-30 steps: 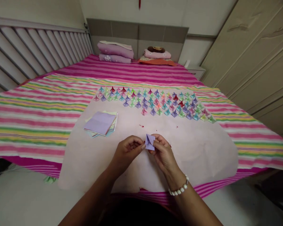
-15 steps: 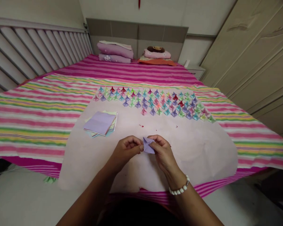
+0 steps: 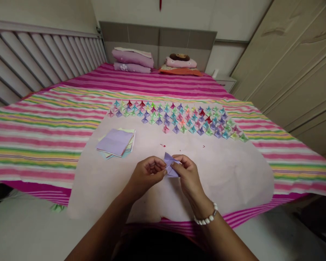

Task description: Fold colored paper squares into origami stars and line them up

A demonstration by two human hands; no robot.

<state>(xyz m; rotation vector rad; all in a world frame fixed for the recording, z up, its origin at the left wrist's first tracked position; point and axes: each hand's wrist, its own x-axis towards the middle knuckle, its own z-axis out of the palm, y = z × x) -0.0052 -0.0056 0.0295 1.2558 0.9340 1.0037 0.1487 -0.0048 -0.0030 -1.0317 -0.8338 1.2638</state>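
A small folded piece of purple origami paper (image 3: 172, 172) is held up between my two hands, above the pale sheet (image 3: 222, 181). One pointed flap of it sticks up at the top left. My right hand (image 3: 188, 174) pinches its right side, thumb across the front and fingers behind. My left hand (image 3: 149, 174) has its thumb and forefinger closed on the paper's left edge, the other fingers curled. To the left lies a stack of square coloured papers (image 3: 115, 141), purple on top. Farther back stand rows of small folded paper pieces (image 3: 176, 117) in many colours.
Small red scraps (image 3: 163, 145) lie on the pale sheet. Beneath it is a striped bedspread (image 3: 38, 137). Folded purple bedding (image 3: 133, 59) and a second pile (image 3: 180, 63) rest by the headboard (image 3: 157, 36). A green paper piece (image 3: 57, 208) is on the floor at left.
A flap at the top left of the purple paper has lifted into an upright point. My left fingers have shifted slightly along its left edge. The stack and rows stay as they were.
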